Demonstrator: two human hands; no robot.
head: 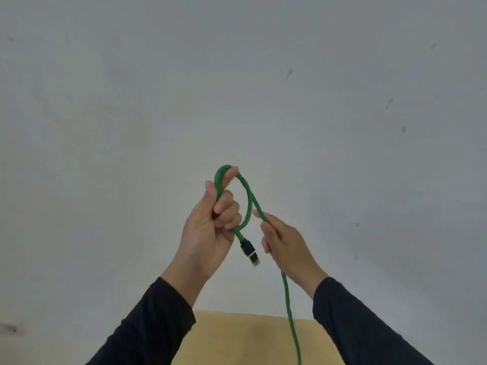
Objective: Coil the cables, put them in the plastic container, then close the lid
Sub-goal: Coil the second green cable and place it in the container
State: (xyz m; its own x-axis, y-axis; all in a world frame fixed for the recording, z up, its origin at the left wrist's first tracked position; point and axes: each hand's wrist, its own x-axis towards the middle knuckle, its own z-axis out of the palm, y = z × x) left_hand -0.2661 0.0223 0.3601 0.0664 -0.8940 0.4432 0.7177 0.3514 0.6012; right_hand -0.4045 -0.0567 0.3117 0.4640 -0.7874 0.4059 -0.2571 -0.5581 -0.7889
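A green braided cable [249, 204] is held up in front of a grey wall. My left hand [210, 227] grips a small loop of it, thumb and forefinger pinching the top of the loop. The cable's black and metal plug [250, 252] dangles below that hand. My right hand [284, 243] closes around the long run of cable just right of the loop. From there the cable [291, 320] hangs straight down and leaves the bottom of the view. The plastic container is not in view.
A light wooden surface [237, 338] shows at the bottom middle, between my dark sleeves. The grey wall [237, 88] fills the rest of the view, with a few small marks on it.
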